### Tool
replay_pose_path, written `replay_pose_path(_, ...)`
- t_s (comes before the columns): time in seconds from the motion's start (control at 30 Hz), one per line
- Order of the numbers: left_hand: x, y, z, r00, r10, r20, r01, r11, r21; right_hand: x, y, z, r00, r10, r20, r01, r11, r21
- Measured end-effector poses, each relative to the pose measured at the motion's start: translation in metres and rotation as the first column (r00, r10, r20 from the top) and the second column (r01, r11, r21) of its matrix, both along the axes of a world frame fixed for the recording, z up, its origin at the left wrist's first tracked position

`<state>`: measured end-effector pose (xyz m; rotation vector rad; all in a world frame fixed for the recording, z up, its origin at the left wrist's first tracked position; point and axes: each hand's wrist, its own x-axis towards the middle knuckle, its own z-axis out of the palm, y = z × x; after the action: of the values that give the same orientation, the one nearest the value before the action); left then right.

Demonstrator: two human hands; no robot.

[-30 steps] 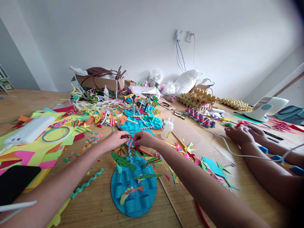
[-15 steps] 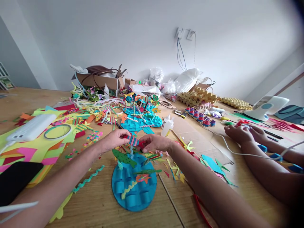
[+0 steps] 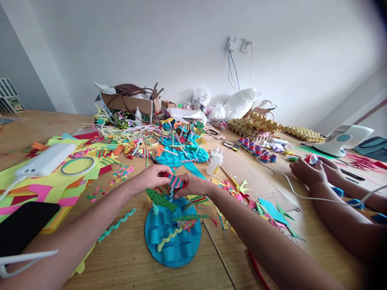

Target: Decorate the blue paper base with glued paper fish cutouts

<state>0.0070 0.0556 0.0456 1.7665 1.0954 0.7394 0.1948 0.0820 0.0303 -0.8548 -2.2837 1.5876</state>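
Note:
Between my two hands is a striped paper fish (image 3: 175, 181), blue with red and pink bands, above the back of a round blue board (image 3: 173, 251). My left hand (image 3: 154, 178) pinches its left end; my right hand (image 3: 193, 184) grips the right end, fingertips partly hidden. A light blue wavy strip (image 3: 171, 194) hangs below the fish. On the board are blue paper loops, a green spotted fish (image 3: 160, 199), a slim green fish (image 3: 190, 217), an orange fish (image 3: 190, 225) and a yellow wavy strip (image 3: 169, 239).
A thin stick (image 3: 220, 255) lies right of the board, a teal wavy strip (image 3: 117, 225) left. Glue bottles (image 3: 215, 162) stand behind my right hand. Coloured paper (image 3: 36, 187), a phone (image 3: 28, 227) and a power bank (image 3: 45, 160) lie left. Another person's hands (image 3: 311, 171) work at right.
The striped fish has tilted, and my right hand has closed in on its right end. A red piece seen by my right fingertips is now mostly hidden. The view has shifted slightly.

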Motion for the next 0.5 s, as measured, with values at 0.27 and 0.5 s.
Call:
replay_pose_path(0.27, -0.001, 0.0, -0.001, 0.998, -0.059, 0.003, 0.059, 0.998, -0.033, -0.005, 0.0, -0.008, 0.996, 0.075, -0.056, -0.076, 0.997, -0.011)
replay_pose_path(0.5, 0.004, -0.001, 0.001, 0.996, -0.064, 0.058, 0.067, 0.997, -0.045, -0.005, 0.001, -0.012, 0.995, 0.096, -0.042, -0.094, 0.995, 0.033)
